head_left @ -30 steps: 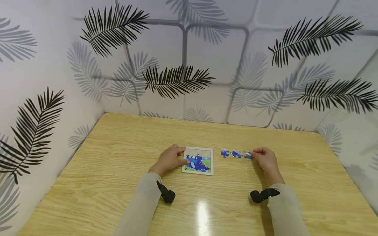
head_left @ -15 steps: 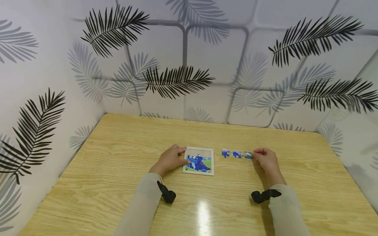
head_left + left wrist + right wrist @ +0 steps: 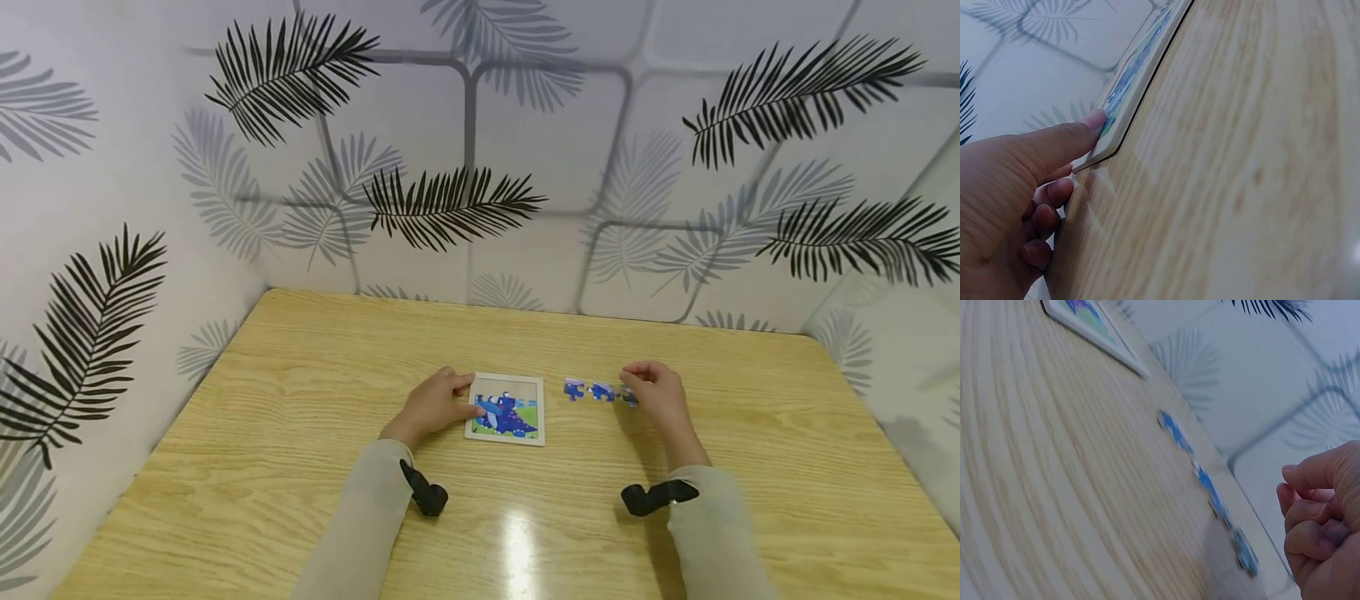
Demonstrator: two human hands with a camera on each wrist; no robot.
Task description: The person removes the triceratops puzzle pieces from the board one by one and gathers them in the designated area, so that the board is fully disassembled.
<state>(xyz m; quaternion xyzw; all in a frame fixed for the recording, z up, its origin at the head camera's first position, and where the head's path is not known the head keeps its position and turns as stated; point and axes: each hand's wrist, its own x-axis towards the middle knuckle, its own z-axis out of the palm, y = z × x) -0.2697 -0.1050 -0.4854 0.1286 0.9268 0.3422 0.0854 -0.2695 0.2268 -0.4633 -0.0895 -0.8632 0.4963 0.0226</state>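
A small square jigsaw puzzle board [image 3: 529,425], pale-framed with a blue dinosaur picture, lies on the table. My left hand [image 3: 433,407] grips its left side, the thumb on top of the picture. In the left wrist view that thumb [image 3: 1072,140] presses near the frame's corner while the other fingers curl beside the edge. To the board's right, three loose pieces lie in a row: a left piece [image 3: 573,389], a middle piece [image 3: 601,391] and a right piece [image 3: 628,398]. Over the right piece hovers my right hand [image 3: 660,400], loosely curled with nothing between thumb and fingers, partly covering that piece.
Pale wood tabletop [image 3: 315,392] surrounds the puzzle, with a glare spot near the front. Behind it rises a white wall [image 3: 540,250] patterned with leaves, and another wall stands close on the left. A black wrist camera [image 3: 648,498] sits on each wrist.
My right hand has left the right-hand piece and moved up and slightly left, over it. The left hand and the board have stayed in place.
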